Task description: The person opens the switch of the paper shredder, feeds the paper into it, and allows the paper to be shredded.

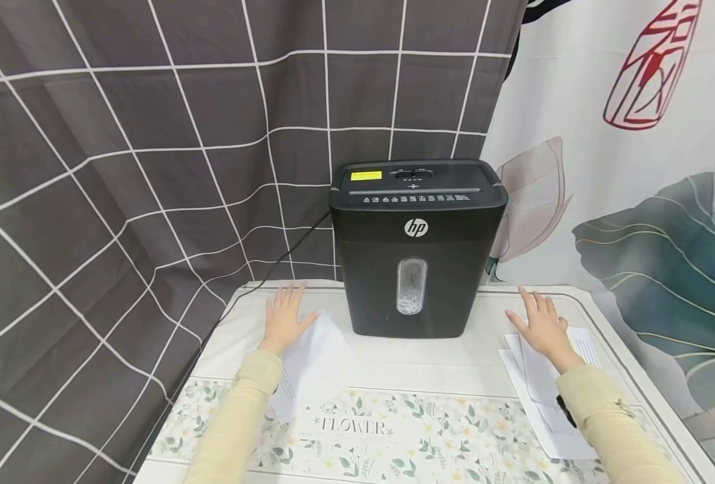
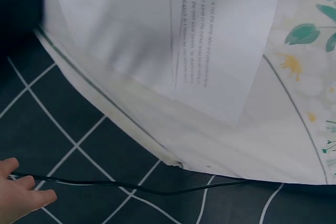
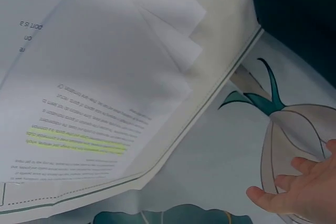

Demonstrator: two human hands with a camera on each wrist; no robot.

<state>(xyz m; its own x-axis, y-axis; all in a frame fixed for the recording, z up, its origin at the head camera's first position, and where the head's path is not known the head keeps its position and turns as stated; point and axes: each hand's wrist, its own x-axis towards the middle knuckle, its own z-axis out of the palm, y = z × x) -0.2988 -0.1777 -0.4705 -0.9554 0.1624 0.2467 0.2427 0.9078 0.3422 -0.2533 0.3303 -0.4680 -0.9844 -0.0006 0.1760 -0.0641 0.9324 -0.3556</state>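
A black paper shredder (image 1: 369, 269) with an hp logo and a small clear window stands at the back middle of the table. Left of it, my left hand (image 1: 285, 319) is spread over a folded sheet of paper (image 1: 318, 363); whether it touches the sheet cannot be told. On the other side, my right hand (image 1: 541, 329) has its fingers spread over several overlapping printed sheets (image 1: 541, 417). In the right wrist view those sheets (image 3: 105, 61) show text lines, some highlighted yellow, and the right hand (image 3: 304, 187) appears at the lower right. Neither hand holds anything.
The table (image 1: 394, 376) wears a white cover with a floral band and the word FLOWER. A black cord (image 1: 285, 254) runs from the shredder down the left edge. Behind hang a dark grid curtain (image 1: 212, 134) and a white curtain (image 1: 575, 87) with painted leaves.
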